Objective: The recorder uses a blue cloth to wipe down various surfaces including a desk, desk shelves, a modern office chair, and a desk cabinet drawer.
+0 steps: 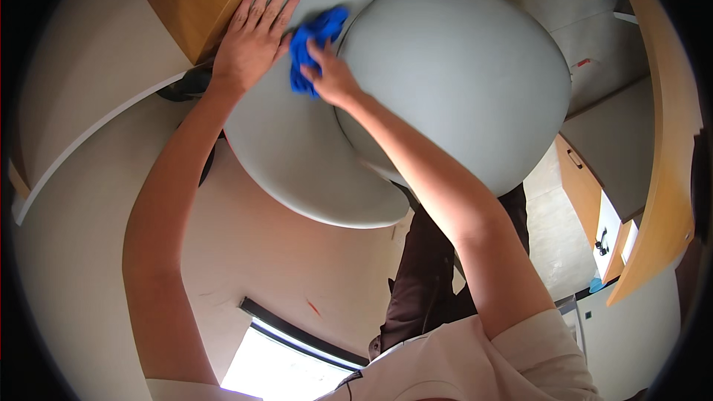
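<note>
A grey padded chair, with a curved backrest [312,161] wrapped round a rounded seat [462,78], fills the upper middle of the view. My left hand [250,39] lies flat on the upper left part of the backrest, fingers spread, holding nothing. Just to its right, my right hand [331,72] presses a crumpled blue cloth [312,44] against the backrest's inner face, close to the seat's edge. The right hand is slightly blurred, and its fingers partly cover the cloth.
A wooden panel [195,5] touches the backrest at the upper left. A curved wooden desk edge [663,122] runs down the right side, with a wooden cabinet [579,184] nearby. A bright window [284,365] lies at the bottom.
</note>
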